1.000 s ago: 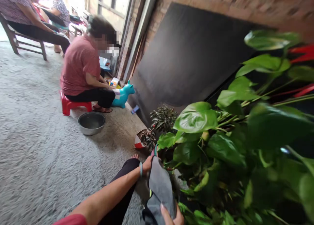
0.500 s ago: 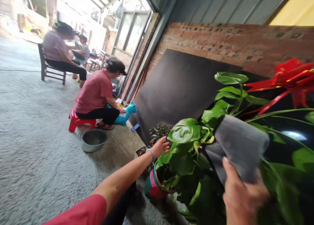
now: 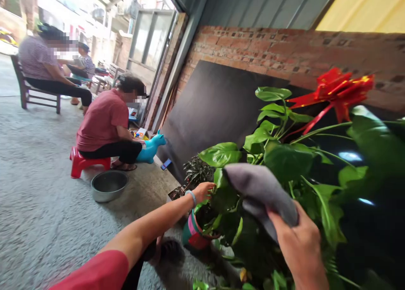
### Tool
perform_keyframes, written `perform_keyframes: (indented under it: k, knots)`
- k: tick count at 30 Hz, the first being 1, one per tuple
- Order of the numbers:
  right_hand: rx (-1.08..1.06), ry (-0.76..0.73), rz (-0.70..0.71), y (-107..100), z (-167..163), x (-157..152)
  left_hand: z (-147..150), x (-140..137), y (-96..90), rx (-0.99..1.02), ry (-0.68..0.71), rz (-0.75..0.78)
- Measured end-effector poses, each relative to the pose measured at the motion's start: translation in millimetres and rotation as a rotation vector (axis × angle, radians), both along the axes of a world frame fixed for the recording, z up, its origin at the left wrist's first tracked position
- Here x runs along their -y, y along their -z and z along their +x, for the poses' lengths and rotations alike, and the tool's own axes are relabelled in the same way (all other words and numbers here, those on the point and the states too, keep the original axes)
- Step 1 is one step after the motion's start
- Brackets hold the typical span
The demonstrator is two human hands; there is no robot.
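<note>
Two hands show, the left hand and the right hand, with one grey cloth. There is one big leafy plant in one pot, one smaller dark plant, and one red bow. The floor carries one metal bowl, one red stool and one turquoise toy animal. Three other people sit beyond.

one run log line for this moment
left hand: on plant leaves | right hand: holds grey cloth against leaf | potted plant | pot
</note>
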State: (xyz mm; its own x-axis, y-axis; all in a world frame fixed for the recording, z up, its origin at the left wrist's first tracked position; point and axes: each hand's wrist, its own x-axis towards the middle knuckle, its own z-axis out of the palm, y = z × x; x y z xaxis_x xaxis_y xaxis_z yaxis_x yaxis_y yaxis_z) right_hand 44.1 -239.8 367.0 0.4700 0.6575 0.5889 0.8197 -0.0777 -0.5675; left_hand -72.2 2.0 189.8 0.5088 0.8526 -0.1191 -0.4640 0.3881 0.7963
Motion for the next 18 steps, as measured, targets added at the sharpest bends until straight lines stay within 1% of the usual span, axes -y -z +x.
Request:
perform_keyframes:
  k: [1,2,4,6,7,8,9,10,11,12,13,14,15,16,17,18]
  knots:
    - [0.034,0.040,0.010,-2,-1,-11,3,2,-3.0,-0.026,0.011,-0.019]
    - [0.071,0.041,-0.029,4,-3,-21,5,4,-5.4,-0.048,0.021,-0.028]
    - [0.141,-0.037,-0.190,30,-7,-34,5,9,-7.0,-0.088,0.025,-0.028]
    - [0.138,-0.171,-0.358,61,-11,-28,-2,12,-3.9,-0.133,0.011,-0.024]
    - [0.094,-0.243,-0.398,71,-12,-19,-7,12,-1.0,-0.149,0.006,-0.027]
    - [0.033,-0.299,-0.403,75,-12,-7,-13,12,2.2,-0.153,0.003,-0.035]
    - [-0.023,-0.340,-0.386,72,-12,6,-19,11,5.3,-0.147,0.002,-0.044]
    - [-0.062,-0.358,-0.343,63,-10,18,-23,10,7.6,-0.133,0.004,-0.051]
    - [-0.073,-0.341,-0.272,49,-8,27,-26,10,9.0,-0.116,0.006,-0.057]
    - [-0.049,-0.283,-0.178,32,-4,31,-27,9,9.3,-0.100,0.010,-0.058]
    - [-0.006,-0.188,-0.074,15,1,32,-26,10,8.6,-0.091,0.015,-0.056]
    - [0.042,-0.079,0.015,2,6,28,-24,11,7.2,-0.093,0.024,-0.056]
    - [0.081,0.021,0.060,-5,12,22,-21,14,5.6,-0.102,0.035,-0.055]
    - [0.101,0.092,0.057,-6,18,14,-17,18,4.3,-0.114,0.050,-0.054]
    - [0.104,0.128,0.013,1,23,6,-14,23,3.6,-0.127,0.074,-0.049]
    - [0.094,0.124,-0.060,14,26,0,-12,30,3.7,-0.144,0.112,-0.043]
